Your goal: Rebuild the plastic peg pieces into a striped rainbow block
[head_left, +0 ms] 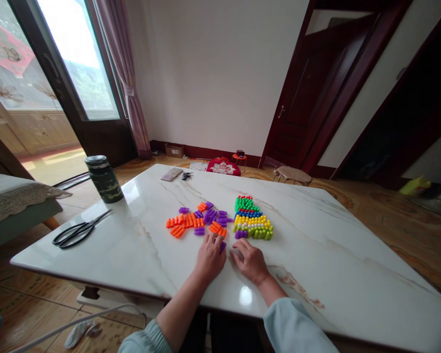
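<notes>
My left hand (210,259) rests on the table with its fingers curled around small purple plastic pieces (222,246). Just beyond its fingertips lies a loose spread of orange pieces (183,221) and purple pieces (211,215). My right hand (250,261) is bent, with a gap between thumb and fingers and nothing visible in it. Its fingertips are close to a short purple row (240,235) at the near edge of a neat block. That block has rows of lime-green pieces (260,233), yellow pieces (252,221), blue pieces (248,214) and green pieces (244,203), with white and red among them.
All this is on a white marble-patterned table (139,260). Black-handled scissors (81,230) and a dark camouflage flask (103,179) stand or lie at the left. A phone (171,174) and keys (186,176) lie near the far edge. A stool (292,175) is beyond the table.
</notes>
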The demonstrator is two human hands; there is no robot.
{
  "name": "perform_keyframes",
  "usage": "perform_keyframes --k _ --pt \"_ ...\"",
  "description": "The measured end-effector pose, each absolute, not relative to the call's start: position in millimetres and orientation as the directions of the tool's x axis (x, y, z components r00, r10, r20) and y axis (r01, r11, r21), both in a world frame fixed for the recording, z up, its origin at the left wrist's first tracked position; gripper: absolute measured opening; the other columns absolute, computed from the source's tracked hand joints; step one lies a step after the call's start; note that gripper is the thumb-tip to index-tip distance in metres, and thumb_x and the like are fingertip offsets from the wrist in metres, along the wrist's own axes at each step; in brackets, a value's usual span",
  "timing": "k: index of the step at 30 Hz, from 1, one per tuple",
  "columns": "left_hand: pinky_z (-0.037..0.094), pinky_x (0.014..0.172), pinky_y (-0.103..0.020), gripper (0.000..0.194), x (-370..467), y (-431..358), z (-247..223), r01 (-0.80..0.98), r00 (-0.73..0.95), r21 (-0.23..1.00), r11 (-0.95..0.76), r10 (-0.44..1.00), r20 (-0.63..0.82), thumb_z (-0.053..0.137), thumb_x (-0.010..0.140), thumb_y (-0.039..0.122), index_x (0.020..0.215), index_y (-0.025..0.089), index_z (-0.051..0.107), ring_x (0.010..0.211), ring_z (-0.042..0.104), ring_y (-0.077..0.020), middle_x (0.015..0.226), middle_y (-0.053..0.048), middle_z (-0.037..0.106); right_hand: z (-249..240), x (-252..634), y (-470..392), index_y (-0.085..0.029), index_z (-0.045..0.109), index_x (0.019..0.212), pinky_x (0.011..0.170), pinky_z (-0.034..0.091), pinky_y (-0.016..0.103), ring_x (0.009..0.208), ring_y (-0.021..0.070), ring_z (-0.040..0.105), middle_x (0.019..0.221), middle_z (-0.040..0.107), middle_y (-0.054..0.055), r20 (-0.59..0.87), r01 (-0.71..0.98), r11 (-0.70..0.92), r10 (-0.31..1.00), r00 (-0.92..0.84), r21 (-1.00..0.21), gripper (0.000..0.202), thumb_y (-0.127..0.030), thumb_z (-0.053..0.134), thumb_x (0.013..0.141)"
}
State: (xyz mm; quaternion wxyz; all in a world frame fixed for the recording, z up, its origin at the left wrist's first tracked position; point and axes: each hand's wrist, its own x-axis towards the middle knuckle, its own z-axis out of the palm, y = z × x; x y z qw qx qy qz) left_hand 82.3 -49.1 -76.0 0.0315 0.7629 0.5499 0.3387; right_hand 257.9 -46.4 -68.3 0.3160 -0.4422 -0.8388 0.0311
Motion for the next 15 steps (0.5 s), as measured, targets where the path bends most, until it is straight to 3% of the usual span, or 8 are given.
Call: perform_keyframes --k 3,5,9,12,15 --pt "0.049 0.085 -0.034 0.021 82.6 -49.1 -74.1 0.681 0.242 0.523 -0.514 0.831 0.502 0.045 0.088 0.017 0.107 0.021 0.053 0.094 0.058 -0.0207 0.1 -0.007 0.061 -66.7 257.3 -45.7 -0.02 0.053 0.127 0.091 0.048 0.029 0.108 0.02 0.06 0.119 0.062 0.01 0.51 0.644 0.683 0.713 -0.481 -0.346 0.04 -0.027 0.054 0.088" --pt "0.049 0.082 -0.031 0.018 82.4 -50.3 -71.4 0.612 0.255 0.591 -0.525 0.839 0.481 0.041 0.092 0.019 0.105 0.021 0.053 0.09 0.06 -0.0181 0.097 -0.006 0.063 -67.3 257.3 -44.6 -0.02 0.047 0.134 0.096 0.047 0.031 0.115 0.0212 0.057 0.127 0.059 0.011 0.513 0.622 0.702 0.697 -0.5 -0.348 0.047 -0.03 0.055 0.088" --pt "0.049 0.079 -0.026 0.014 81.5 -52.8 -68.0 0.545 0.312 0.651 -0.529 0.848 0.427 0.045 0.093 0.022 0.104 0.022 0.054 0.087 0.062 -0.015 0.094 -0.002 0.065 -70.6 257.7 -43.2 -0.019 0.055 0.12 0.087 0.049 0.028 0.103 0.0197 0.062 0.113 0.064 0.01 0.515 0.638 0.684 0.712 -0.478 -0.354 0.032 -0.034 0.052 0.092" --pt "0.05 0.08 -0.027 0.018 80.7 -52.4 -69.7 0.588 0.306 0.625 -0.513 0.857 0.415 0.049 0.092 0.025 0.11 0.023 0.052 0.086 0.063 -0.0146 0.097 -0.002 0.066 -72.2 258.0 -43.6 -0.019 0.06 0.106 0.078 0.049 0.026 0.087 0.0169 0.063 0.097 0.064 0.007 0.534 0.658 0.662 0.724 -0.437 -0.36 0.019 -0.029 0.049 0.093" --pt "0.051 0.078 -0.03 0.025 80.2 -50.1 -73.1 0.653 0.282 0.573 -0.495 0.862 0.422 0.051 0.092 0.029 0.116 0.022 0.049 0.081 0.063 -0.0149 0.102 -0.004 0.065 -72.4 258.2 -44.1 -0.019 0.059 0.097 0.078 0.048 0.027 0.084 0.0167 0.06 0.091 0.062 0.006 0.593 0.646 0.645 0.725 -0.35 -0.407 0.014 -0.021 0.047 0.09"
